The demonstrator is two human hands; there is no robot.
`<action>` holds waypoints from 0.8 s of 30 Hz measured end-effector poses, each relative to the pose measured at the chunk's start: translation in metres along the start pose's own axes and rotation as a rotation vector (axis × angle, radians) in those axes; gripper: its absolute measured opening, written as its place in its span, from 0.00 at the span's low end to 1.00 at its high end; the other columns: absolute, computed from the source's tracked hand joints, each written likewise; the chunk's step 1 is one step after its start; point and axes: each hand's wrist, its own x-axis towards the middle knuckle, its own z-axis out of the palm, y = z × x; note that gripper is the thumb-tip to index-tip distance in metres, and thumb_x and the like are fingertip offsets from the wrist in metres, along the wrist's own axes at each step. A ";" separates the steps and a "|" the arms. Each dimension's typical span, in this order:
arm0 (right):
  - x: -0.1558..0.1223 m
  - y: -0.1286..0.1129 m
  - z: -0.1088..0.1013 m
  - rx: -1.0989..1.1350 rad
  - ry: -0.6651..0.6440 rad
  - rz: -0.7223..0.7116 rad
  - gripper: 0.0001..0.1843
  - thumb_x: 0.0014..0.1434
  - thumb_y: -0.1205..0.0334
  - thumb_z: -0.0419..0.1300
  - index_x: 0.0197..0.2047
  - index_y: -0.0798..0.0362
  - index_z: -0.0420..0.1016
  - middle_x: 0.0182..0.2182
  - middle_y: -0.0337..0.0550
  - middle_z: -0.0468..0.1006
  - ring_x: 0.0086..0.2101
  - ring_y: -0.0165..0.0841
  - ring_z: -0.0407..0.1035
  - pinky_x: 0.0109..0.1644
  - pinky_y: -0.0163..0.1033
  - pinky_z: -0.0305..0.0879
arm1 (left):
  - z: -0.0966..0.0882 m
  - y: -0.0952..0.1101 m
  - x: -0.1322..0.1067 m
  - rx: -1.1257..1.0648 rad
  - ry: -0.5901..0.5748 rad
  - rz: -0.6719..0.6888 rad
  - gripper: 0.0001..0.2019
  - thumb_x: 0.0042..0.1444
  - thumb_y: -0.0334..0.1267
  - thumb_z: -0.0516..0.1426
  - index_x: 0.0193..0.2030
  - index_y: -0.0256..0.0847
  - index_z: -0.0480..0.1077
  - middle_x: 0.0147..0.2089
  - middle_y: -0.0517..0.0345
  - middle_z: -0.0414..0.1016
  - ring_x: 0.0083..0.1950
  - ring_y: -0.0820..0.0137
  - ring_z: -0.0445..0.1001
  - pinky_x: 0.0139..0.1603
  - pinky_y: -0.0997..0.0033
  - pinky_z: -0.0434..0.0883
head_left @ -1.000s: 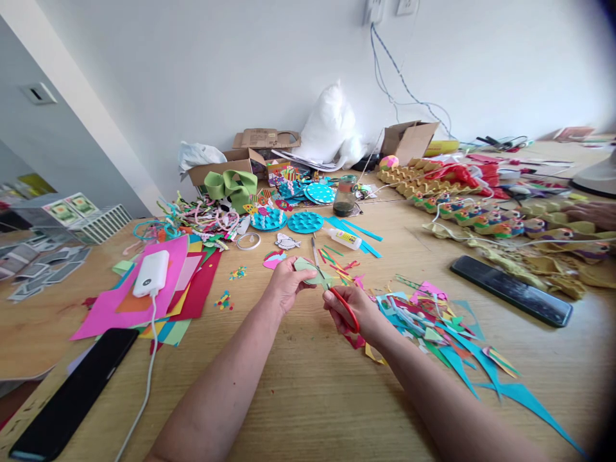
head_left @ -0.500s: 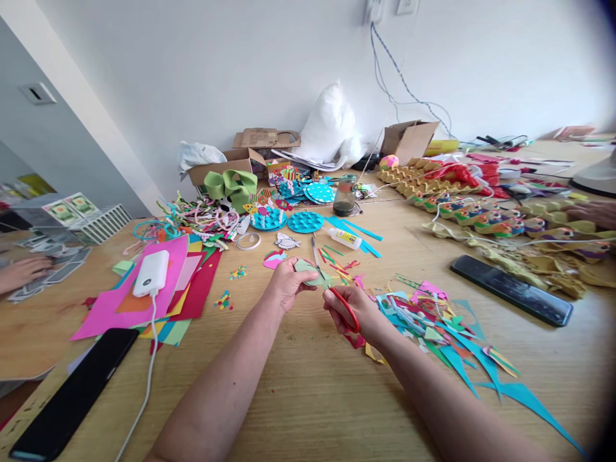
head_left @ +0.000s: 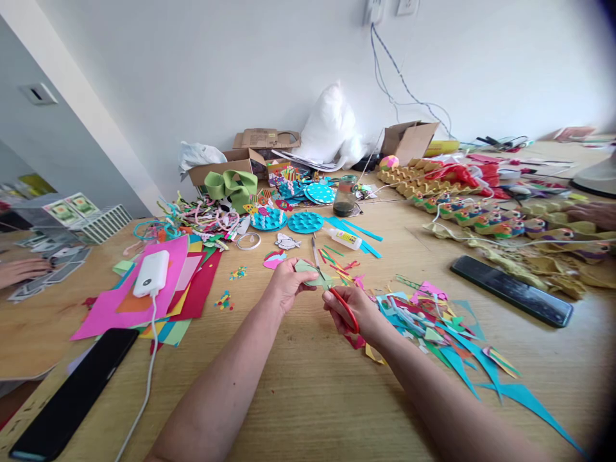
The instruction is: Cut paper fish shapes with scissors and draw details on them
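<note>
My left hand (head_left: 285, 284) pinches a pale green paper cut-out (head_left: 310, 272) above the wooden table (head_left: 308, 391). Red-handled scissors (head_left: 337, 296) are in my right hand (head_left: 355, 312), fingers wrapped through the handles. Their blades point away from me and cross the green paper. Both hands are close together near the middle of the table. A pile of blue, green and pink paper offcuts (head_left: 433, 324) lies just right of my right hand.
Left lie coloured paper sheets (head_left: 144, 292) with a white power bank (head_left: 151, 273) on a cable, and a black phone (head_left: 72, 398). Glue bottle (head_left: 344, 239), blue discs (head_left: 305, 222), glass jar (head_left: 345, 194), boxes behind. Black bar (head_left: 511, 290) and egg-carton crafts right. Another person's hand (head_left: 17, 271) far left.
My hands and the scissors have hardly moved. Another person's hand has come into view at the far left edge.
</note>
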 end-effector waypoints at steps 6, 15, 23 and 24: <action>-0.001 0.001 0.000 0.012 0.008 0.016 0.25 0.51 0.38 0.64 0.25 0.54 0.68 0.11 0.33 0.67 0.11 0.24 0.59 0.15 0.28 0.52 | 0.000 0.001 0.000 -0.008 0.006 -0.007 0.16 0.36 0.25 0.68 0.33 0.34 0.69 0.27 0.61 0.73 0.26 0.74 0.73 0.24 0.75 0.72; -0.001 0.000 0.000 0.004 0.010 0.015 0.26 0.51 0.37 0.64 0.26 0.54 0.68 0.11 0.33 0.67 0.11 0.25 0.60 0.15 0.29 0.52 | 0.001 0.002 -0.002 -0.011 -0.004 -0.031 0.17 0.35 0.23 0.67 0.33 0.34 0.68 0.26 0.61 0.73 0.26 0.74 0.73 0.24 0.76 0.71; -0.001 0.001 0.000 0.018 0.010 0.014 0.26 0.50 0.37 0.64 0.26 0.54 0.67 0.11 0.33 0.67 0.11 0.25 0.60 0.15 0.29 0.51 | 0.000 0.002 -0.001 -0.004 -0.007 -0.032 0.18 0.35 0.24 0.68 0.33 0.34 0.69 0.27 0.61 0.73 0.26 0.74 0.73 0.24 0.76 0.72; 0.000 0.001 0.000 0.013 0.008 0.015 0.26 0.50 0.37 0.64 0.26 0.54 0.67 0.11 0.33 0.67 0.11 0.25 0.60 0.15 0.29 0.51 | 0.000 0.001 -0.001 -0.004 -0.008 -0.031 0.18 0.35 0.24 0.68 0.33 0.34 0.69 0.27 0.61 0.73 0.26 0.74 0.73 0.24 0.76 0.72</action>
